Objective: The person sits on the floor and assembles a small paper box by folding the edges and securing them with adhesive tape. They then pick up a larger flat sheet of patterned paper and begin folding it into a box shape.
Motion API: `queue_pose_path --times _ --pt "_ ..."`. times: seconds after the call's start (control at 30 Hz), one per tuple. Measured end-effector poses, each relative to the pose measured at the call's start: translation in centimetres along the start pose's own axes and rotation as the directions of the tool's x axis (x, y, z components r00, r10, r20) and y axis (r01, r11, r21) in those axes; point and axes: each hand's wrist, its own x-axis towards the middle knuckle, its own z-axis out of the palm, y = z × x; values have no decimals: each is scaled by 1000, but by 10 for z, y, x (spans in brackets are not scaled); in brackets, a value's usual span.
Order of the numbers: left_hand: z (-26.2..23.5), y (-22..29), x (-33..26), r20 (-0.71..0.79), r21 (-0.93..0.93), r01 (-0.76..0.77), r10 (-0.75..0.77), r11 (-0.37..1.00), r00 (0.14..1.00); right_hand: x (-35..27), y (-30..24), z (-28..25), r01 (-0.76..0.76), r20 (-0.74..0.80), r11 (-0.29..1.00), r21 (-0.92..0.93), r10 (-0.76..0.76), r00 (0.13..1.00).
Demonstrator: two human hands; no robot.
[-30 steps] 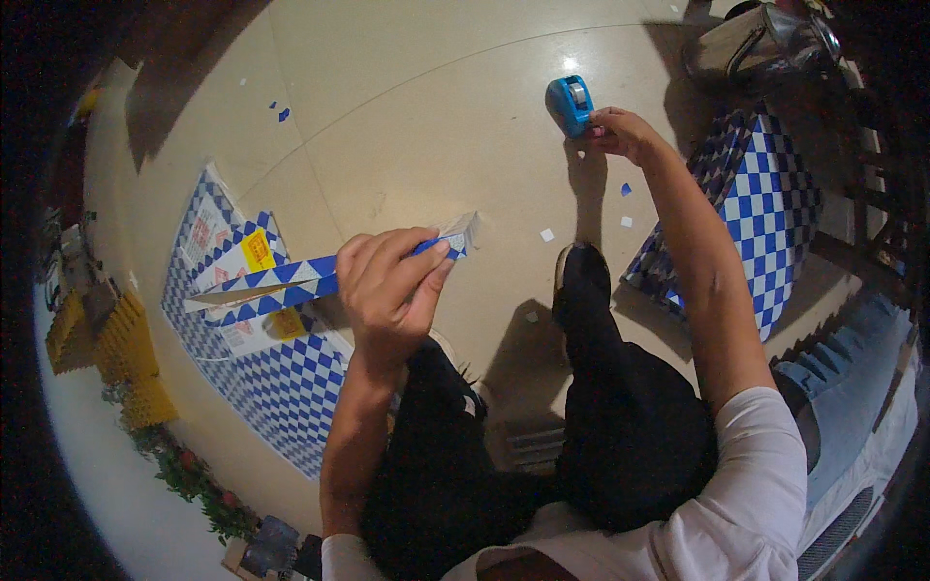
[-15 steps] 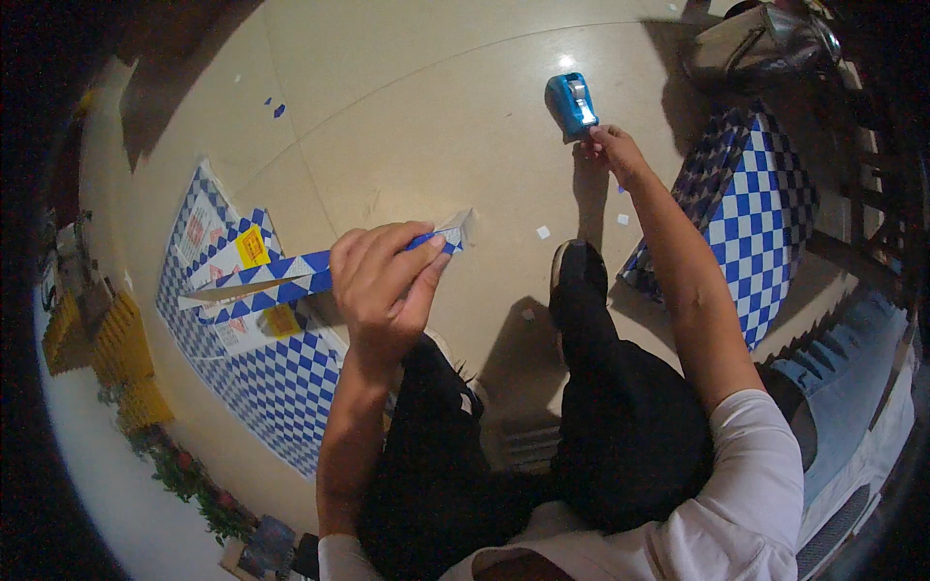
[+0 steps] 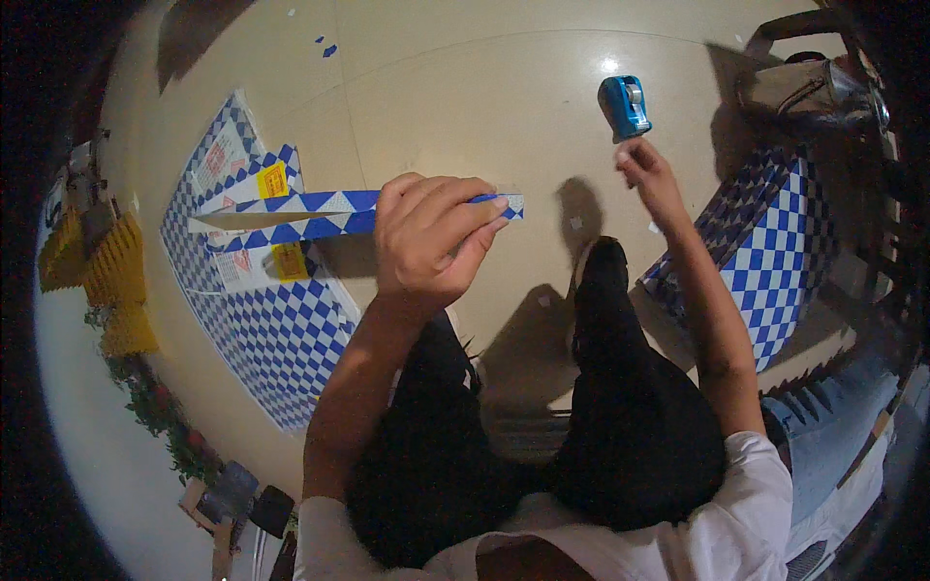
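My left hand point(image 3: 431, 232) is closed around a long folded strip of blue-and-white checked paper point(image 3: 310, 215). Its short right end pokes out past my thumb, and its left end gapes into two layers. A clear or whitish piece shows at the right tip. Just below a blue tape dispenser point(image 3: 626, 107) on the floor is my right hand point(image 3: 647, 172), apart from it. Thumb and fingertips there are pinched together; whatever they hold, if anything, is too small to tell.
Checked paper sheets point(image 3: 281, 339) with yellow labels lie on the floor at left. A folded checked paper piece point(image 3: 770, 266) stands at right, near a shiny brown bag point(image 3: 799, 92). Blue paper scraps point(image 3: 329, 50) lie far off. Blue denim point(image 3: 838, 412) is at lower right.
My right hand has come away from the tape dispenser, toward me. The left hand has lifted the strip's right end a little farther from me. The whole view has shifted somewhat.
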Motion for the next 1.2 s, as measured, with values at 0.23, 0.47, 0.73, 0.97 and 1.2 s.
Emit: queue_pose_path --times 0.23,0.47,0.73,0.97,1.2 --pt "-1 2 8 -8 -90 23 -24 996 1000 -52 -153 87 142 365 960 241 -225 903" --pt "-4 0 9 21 -98 30 -28 995 999 -52 -181 91 316 410 947 -55 -267 872" --pt "-8 1 12 32 -78 28 -26 997 999 -50 -178 88 373 352 928 -7 -347 869" --pt "-8 -5 14 73 -84 35 -29 996 997 -48 -185 91 274 466 961 49 -264 845" --pt "-10 -6 13 75 -92 31 -24 995 997 -45 -187 94 272 486 962 -20 -228 844"
